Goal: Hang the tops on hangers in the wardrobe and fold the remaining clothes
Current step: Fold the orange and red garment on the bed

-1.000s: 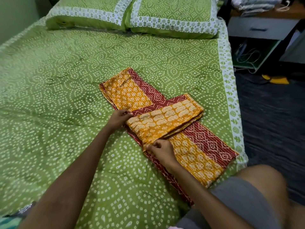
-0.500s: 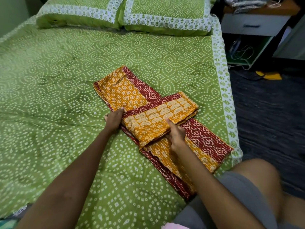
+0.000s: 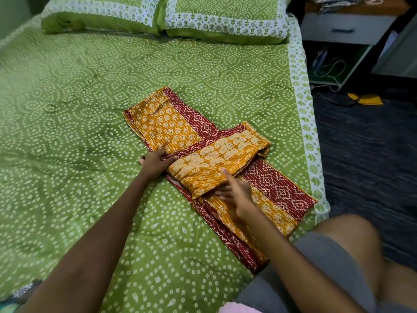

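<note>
While both arms reach out from the lower edge of the view, the orange and maroon printed cloth (image 3: 209, 168) lies on the green bedspread (image 3: 74, 114), toward the bed's right side and not far from its white patterned border (image 3: 303, 123). It is laid out as a long strip running diagonally from upper left to lower right, with a second folded part crossing over its middle.

The left hand (image 3: 155, 162) sits at the left end of that crossing fold, palm down, wrist fairly straight along the forearm. Its fingers are bent onto the cloth's edge and seem to hold it, with the thumb side toward the maroon band.

The right hand (image 3: 234, 190) is at the near edge of the folded part. Its thumb points up and rests on top of the orange layer, while the fingers are tucked underneath the fold, so the hand pinches that layer between thumb and fingers. The right forearm runs diagonally across the lower stretch of the cloth.

Two green pillows (image 3: 162, 16) lie at the head of the bed. A bedside cabinet with a drawer (image 3: 345, 30) stands to the right, over a dark floor (image 3: 365, 154). A knee in grey shorts (image 3: 327, 263) shows at lower right.
</note>
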`<state>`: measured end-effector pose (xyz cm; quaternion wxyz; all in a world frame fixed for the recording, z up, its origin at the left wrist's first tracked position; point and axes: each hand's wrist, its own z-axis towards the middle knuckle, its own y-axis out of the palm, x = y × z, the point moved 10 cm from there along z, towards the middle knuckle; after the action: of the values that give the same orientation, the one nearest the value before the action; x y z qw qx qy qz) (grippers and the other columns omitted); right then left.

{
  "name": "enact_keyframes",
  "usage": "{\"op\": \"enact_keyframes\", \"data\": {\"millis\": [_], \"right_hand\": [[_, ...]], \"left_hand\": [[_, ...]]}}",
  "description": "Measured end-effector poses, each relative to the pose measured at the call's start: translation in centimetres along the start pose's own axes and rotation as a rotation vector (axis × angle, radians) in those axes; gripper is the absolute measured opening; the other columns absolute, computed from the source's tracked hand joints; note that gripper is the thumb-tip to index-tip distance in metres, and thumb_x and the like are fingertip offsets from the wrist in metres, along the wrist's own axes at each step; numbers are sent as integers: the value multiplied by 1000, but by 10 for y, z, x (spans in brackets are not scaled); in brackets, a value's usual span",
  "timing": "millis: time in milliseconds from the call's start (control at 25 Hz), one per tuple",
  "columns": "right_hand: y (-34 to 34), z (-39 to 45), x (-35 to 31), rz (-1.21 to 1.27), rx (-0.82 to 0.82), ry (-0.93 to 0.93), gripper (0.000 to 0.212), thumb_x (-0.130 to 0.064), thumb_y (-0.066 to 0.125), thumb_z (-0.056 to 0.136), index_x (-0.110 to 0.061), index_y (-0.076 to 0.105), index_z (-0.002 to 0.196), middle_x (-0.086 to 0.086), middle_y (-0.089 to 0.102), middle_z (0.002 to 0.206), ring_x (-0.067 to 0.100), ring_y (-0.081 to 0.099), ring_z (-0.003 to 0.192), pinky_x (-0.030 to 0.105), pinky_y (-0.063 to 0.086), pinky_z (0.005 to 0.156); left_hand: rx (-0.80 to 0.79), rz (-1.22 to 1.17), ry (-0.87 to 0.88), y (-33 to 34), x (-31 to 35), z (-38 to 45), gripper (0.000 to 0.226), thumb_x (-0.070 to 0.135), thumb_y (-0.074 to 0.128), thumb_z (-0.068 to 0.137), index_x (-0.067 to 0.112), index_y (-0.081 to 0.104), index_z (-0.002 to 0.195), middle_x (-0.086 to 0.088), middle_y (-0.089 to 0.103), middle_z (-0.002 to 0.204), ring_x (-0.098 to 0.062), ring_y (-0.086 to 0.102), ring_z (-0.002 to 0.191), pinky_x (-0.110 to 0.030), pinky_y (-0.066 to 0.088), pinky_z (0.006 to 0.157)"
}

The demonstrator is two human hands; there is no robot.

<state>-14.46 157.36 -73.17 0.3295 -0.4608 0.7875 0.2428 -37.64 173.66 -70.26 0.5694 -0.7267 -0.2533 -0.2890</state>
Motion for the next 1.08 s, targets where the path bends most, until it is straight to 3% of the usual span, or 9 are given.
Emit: {"op": "enact_keyframes", "data": {"millis": [120, 200, 320, 400, 560, 720, 880, 960, 1080], "right_hand": [[30, -14, 21, -226, -73, 2, 21, -24, 66, 85, -5, 60, 83, 14, 69, 81, 22, 66, 66, 28, 53, 62], [30, -15, 20, -137, -112, 49, 17, -21, 63, 88, -5, 60, 89, 12, 67, 80, 20, 65, 65, 26, 55, 63], [10, -1, 0, 178, -145, 58, 19, -25, 59, 90, -9, 56, 99, 11, 61, 87, 22, 64, 80, 28, 55, 74], [-15, 21, -18, 350, -99, -2, 31, -25, 58, 90, -3, 53, 111, 19, 58, 108, 28, 61, 98, 33, 52, 87], [-58, 65, -61, 451, -2, -37, 53, -22, 64, 86, 3, 44, 128, 19, 46, 134, 28, 48, 122, 35, 38, 108], [-61, 94, -88, 326, 201, 65, 29, -8, 74, 76, 0, 59, 101, 16, 62, 117, 29, 62, 97, 34, 55, 81], [-57, 103, -105, 280, 383, 92, 39, -6, 78, 69, 1, 63, 103, 8, 65, 107, 23, 61, 86, 28, 49, 58], [-60, 94, -121, 210, 437, -78, 39, -1, 73, 74, 1, 57, 110, 11, 64, 110, 24, 63, 89, 25, 52, 64], [-22, 58, -163, -480, 214, -750, 32, 1, 63, 83, -6, 57, 114, 11, 62, 111, 19, 63, 82, 23, 56, 57]], "left_hand": [[65, 195, -94, -1, 2, -1, 30, 37, 56, 91, 7, 55, 84, -10, 58, 75, -25, 58, 79, -43, 49, 86], [145, 589, -165, 0, 21, -6, 40, 36, 49, 94, 7, 48, 121, -20, 55, 120, -34, 50, 118, -57, 25, 108], [121, 636, 183, 47, 95, -26, 58, 33, 37, 96, 11, 20, 146, -12, 18, 154, -27, 15, 142, -50, 1, 115], [-46, 558, 333, 95, 111, -52, 78, 63, 16, 90, 13, 6, 150, -8, -1, 157, -22, -2, 145, -46, -7, 115], [-114, 669, 188, 121, 72, -62, 116, 91, -5, 60, 13, -15, 146, -7, -22, 152, -21, -18, 142, -52, -19, 110], [-104, 691, 166, 117, 77, -64, 119, 94, 1, 58, 14, -19, 144, -6, -26, 150, -21, -23, 140, -54, -25, 105], [-92, 638, 173, 116, 79, -62, 116, 91, -15, 56, 19, -14, 146, -4, -23, 152, -18, -22, 141, -50, -32, 101], [-68, 574, 182, 114, 78, -59, 112, 83, -29, 58, 21, -7, 148, -4, -16, 155, -17, -18, 142, -50, -28, 106], [-38, 442, 213, 110, 75, -55, 108, 73, -38, 62, 20, -2, 149, -2, -5, 157, -10, -13, 142, -43, -24, 109]]}}
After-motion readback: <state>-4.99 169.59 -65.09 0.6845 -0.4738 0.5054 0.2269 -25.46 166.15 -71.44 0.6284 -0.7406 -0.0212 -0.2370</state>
